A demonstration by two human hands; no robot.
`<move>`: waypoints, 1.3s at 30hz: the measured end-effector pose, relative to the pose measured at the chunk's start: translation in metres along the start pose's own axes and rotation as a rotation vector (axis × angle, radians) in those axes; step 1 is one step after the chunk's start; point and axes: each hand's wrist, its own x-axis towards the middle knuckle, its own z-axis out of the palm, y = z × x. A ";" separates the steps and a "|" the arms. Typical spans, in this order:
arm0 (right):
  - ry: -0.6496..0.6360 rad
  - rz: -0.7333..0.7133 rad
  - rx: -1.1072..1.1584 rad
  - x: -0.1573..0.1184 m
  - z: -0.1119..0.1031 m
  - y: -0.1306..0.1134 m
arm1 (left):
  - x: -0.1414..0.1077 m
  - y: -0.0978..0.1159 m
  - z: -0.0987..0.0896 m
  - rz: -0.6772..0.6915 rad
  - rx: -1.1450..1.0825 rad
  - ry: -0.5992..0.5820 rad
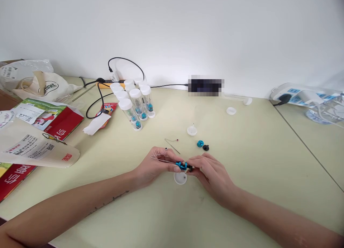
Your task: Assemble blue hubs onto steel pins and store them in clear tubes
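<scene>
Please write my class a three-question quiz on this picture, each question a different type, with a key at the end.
1. True or false: the standing tubes have white lids.
2. Which lies on the table right beside the blue piece?
A) scissors
B) a black piece
C) a pencil
3. Fill in: the fingers at the black end of the held device belong to the ____.

Key:
1. True
2. B
3. right hand

On head cam I see L hand (157,165) & R hand (212,176) pinching a sm. blue/blk part (181,166), wht cap (180,179) just below, wht-lidded clear tubes (130,114) upper L.
</scene>
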 end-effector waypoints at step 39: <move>-0.049 0.040 0.015 0.002 -0.004 -0.003 | -0.002 0.000 0.002 -0.006 0.018 0.024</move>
